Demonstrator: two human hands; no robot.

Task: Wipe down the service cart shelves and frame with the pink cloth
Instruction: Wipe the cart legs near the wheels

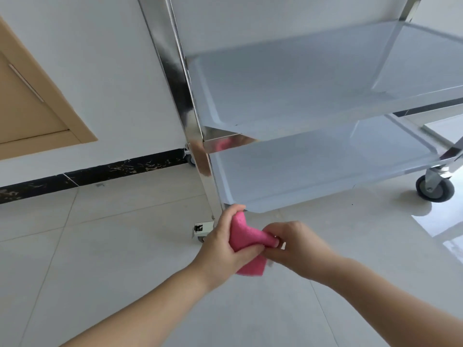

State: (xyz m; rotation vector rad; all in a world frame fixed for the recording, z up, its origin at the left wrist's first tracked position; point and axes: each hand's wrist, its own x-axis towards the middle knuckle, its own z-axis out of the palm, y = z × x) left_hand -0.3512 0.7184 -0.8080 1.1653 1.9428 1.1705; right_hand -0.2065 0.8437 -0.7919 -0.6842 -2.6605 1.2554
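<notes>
Both hands gripped the pink cloth [246, 242] just below the cart's bottom shelf [325, 171] corner: left hand [221, 242] w/ fingers curled round one end, right hand [295, 242] pinching the other. Cloth looked soft, light, floppy, prob. best bunched in the palm. Bright pink, textured, crumpled.

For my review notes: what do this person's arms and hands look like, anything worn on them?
Both forearms are bare as far as the picture shows: no sleeves reach into view. The left hand and the right hand wear no gloves. I can see no watch, bracelet or ring on either. The fingernails look short and plain.
</notes>
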